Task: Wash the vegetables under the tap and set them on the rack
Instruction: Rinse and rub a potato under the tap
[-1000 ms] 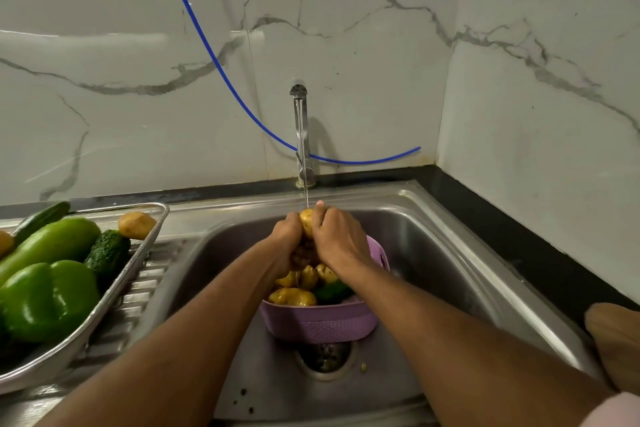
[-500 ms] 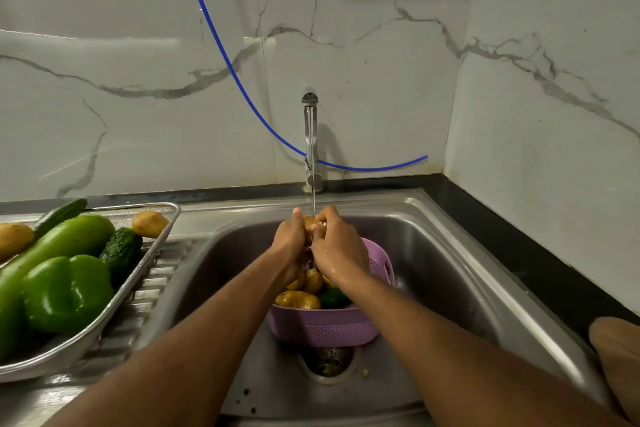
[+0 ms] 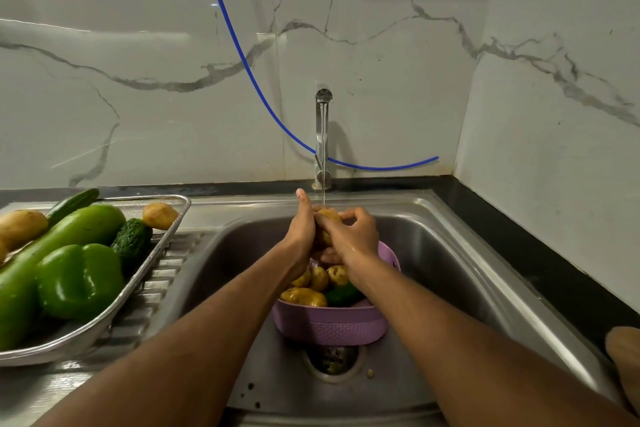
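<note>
A thin stream of water runs from the steel tap [image 3: 322,135] onto a yellow potato [image 3: 327,217] that both my hands hold over the sink. My left hand [image 3: 302,229] presses its side with the thumb raised. My right hand [image 3: 353,236] curls its fingers round it. Below them a purple colander [image 3: 332,324] stands in the sink and holds several potatoes [image 3: 304,296] and a dark green vegetable [image 3: 341,295]. On the left the metal rack tray [image 3: 152,256] carries a green pepper [image 3: 78,281], a long pale gourd [image 3: 59,243], a bitter gourd [image 3: 131,241], a cucumber [image 3: 72,202] and potatoes [image 3: 160,215].
The steel sink basin [image 3: 450,274] has a drain [image 3: 334,359] just in front of the colander. A blue tube [image 3: 249,76] hangs across the marble wall behind the tap. A black counter strip [image 3: 540,267] runs along the right, with a wooden thing [image 3: 625,357] at its near end.
My hands have turned the potato under the stream; the left thumb now points up and the right fingers have shifted over it. The view has tilted slightly.
</note>
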